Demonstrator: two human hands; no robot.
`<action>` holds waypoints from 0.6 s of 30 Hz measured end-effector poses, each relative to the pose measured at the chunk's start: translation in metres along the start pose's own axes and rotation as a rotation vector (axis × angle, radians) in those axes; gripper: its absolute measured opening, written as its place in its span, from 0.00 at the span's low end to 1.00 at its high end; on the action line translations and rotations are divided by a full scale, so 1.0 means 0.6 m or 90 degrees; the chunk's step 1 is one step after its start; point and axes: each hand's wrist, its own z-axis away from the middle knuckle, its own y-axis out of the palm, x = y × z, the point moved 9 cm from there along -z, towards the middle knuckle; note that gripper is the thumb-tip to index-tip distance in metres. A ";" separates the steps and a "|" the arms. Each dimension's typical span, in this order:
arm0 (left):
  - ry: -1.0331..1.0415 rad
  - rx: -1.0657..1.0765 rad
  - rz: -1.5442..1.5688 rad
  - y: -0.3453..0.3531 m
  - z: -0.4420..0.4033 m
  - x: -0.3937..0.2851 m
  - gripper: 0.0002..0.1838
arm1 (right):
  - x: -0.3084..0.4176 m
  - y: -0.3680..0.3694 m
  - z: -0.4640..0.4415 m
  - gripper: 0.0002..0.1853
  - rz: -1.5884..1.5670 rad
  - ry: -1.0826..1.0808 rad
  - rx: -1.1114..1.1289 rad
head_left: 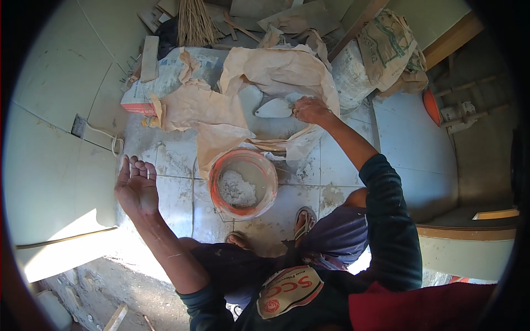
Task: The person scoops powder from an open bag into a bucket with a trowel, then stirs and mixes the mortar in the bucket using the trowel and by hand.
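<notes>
My right hand (312,110) is closed round the handle of a trowel (274,108). Its pale, powder-coated blade lies within the mouth of a torn brown paper sack (276,65), over grey powder (270,130). My left hand (137,185) is raised on the left, palm up with bent, parted fingers, and holds nothing. Between my hands and nearer my feet stands an orange-rimmed bucket (214,194). Inside it, a heap of whitish powder (236,188) sits in greyish liquid.
Another bag (201,65) lies behind the torn paper on the left. A stick broom (195,25) and board scraps (298,20) are at the back. More sacks (386,47) stand back right. A cable (105,132) runs from the left wall. Pale tiles (342,165) cover the floor.
</notes>
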 end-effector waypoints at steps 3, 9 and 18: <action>-0.001 0.007 0.001 0.000 -0.001 -0.001 0.09 | -0.001 0.021 -0.010 0.14 -0.016 0.018 0.042; 0.006 0.019 -0.012 0.001 -0.002 -0.004 0.10 | -0.021 0.075 -0.049 0.15 0.046 0.034 0.044; 0.011 0.009 0.007 -0.008 -0.004 -0.013 0.10 | 0.022 0.096 -0.039 0.18 -0.015 -0.063 0.083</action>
